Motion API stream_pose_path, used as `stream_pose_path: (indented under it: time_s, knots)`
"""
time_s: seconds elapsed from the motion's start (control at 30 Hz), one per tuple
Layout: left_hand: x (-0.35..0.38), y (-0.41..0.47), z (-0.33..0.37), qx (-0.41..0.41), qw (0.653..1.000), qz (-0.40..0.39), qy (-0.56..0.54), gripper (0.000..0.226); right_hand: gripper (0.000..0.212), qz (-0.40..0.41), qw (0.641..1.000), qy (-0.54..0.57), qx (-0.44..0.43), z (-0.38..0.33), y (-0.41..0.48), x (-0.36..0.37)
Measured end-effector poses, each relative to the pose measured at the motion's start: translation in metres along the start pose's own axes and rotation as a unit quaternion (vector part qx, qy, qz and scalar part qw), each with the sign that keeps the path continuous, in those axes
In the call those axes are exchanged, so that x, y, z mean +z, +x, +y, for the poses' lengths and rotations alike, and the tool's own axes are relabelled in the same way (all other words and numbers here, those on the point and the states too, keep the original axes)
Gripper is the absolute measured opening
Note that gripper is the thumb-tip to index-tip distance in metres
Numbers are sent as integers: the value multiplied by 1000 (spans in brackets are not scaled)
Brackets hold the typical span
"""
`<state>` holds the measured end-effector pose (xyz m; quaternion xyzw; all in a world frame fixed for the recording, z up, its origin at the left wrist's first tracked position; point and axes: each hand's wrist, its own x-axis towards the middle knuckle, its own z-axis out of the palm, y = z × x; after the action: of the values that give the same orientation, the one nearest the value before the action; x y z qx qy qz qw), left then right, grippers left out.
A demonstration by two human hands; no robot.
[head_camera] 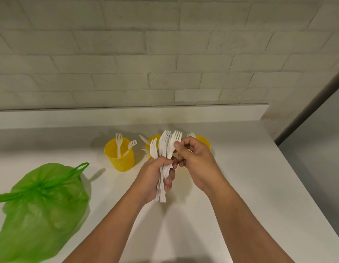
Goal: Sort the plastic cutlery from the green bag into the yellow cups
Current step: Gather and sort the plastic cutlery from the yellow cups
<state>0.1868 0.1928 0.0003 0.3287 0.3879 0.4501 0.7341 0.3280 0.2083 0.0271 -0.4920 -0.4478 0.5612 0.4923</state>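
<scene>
My left hand [155,177] grips a bundle of white plastic forks [164,147] by their handles, tines up, above the white counter. My right hand [195,160] pinches the head of the rightmost fork in that bundle. Three yellow cups stand behind my hands. The left cup [120,155] holds two forks. A knife sticks out of the middle cup [152,140], which is mostly hidden behind the bundle. The right cup [203,141] shows a white spoon tip above my right hand. The green bag [41,211] lies crumpled at the left.
The white counter [240,186] ends at a brick wall behind the cups and at an edge on the right. A grey panel [320,139] stands beyond that right edge.
</scene>
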Motion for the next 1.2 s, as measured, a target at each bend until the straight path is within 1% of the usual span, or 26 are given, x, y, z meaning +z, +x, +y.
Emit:
stream_pose_path:
  time_s: [0.03, 0.1, 0.17, 0.23, 0.27, 0.33, 0.4, 0.43, 0.5, 0.53, 0.63, 0.67, 0.77, 0.87, 0.93, 1.0, 1.07, 1.13, 1.2]
  knots:
    - [0, -2, 1, 3, 1000, 3, 10, 14, 15, 9, 1000, 8, -5, 0, 0, -2]
    - [2, -5, 2, 19, 998, 5, 57, 7, 16, 12, 999, -21, -30, -2, -2, -4]
    - [2, -8, 2, 34, 996, -9, 85, 14, 14, -7, 998, -47, -49, -5, -6, -4]
    - [3, -10, 1, 30, 997, -14, 74, 18, 12, -14, 998, -37, -50, -6, -7, -3]
    - [3, -11, 1, 24, 998, -13, 59, 16, 13, -3, 999, -16, -38, -4, -6, -3]
    - [2, -13, 1, 11, 1000, -13, 22, 16, 11, 12, 999, 34, 17, -2, -2, -6]
    - [0, -15, 2, 2, 1000, -29, -9, 18, 17, -29, 997, 26, 68, 0, -3, -7]
    - [-2, -16, 3, -5, 999, -42, -18, 18, 19, -60, 996, 7, 72, 1, -5, -7]
    - [-4, -16, 4, -31, 997, -73, -20, 22, 18, -103, 993, -23, 48, 2, -11, -3]
    - [-5, -16, 3, -42, 995, -85, -20, 24, 18, -111, 993, -28, 35, 3, -12, -1]
    - [-7, -17, 4, -46, 994, -98, -25, 30, 27, -87, 995, -42, 13, 4, -13, 3]
    - [-8, -18, 4, -47, 994, -98, -24, 32, 26, -75, 996, -48, 8, 3, -13, 4]
    - [-7, -20, 5, -39, 995, -87, -31, 34, 13, -46, 997, -63, 0, 3, -13, 5]
    - [-9, -18, 2, -17, 997, -53, -52, 41, 15, -24, 997, -73, 3, 2, -13, 7]
    - [-9, -19, 2, -15, 998, -45, -41, 42, 14, -16, 997, -82, 1, 2, -14, 10]
    - [-11, -21, 3, -31, 998, -49, -16, 37, 10, -23, 995, -94, -1, 2, -16, 13]
    - [-14, -22, 4, -48, 997, -62, 7, 40, 11, -54, 993, -101, 0, 0, -19, 17]
    - [-15, -24, 4, -54, 996, -74, 10, 44, 15, -90, 992, -90, 4, -1, -21, 19]
    - [-17, -24, 4, -52, 995, -83, -2, 41, 16, -98, 993, -71, 7, -1, -22, 18]
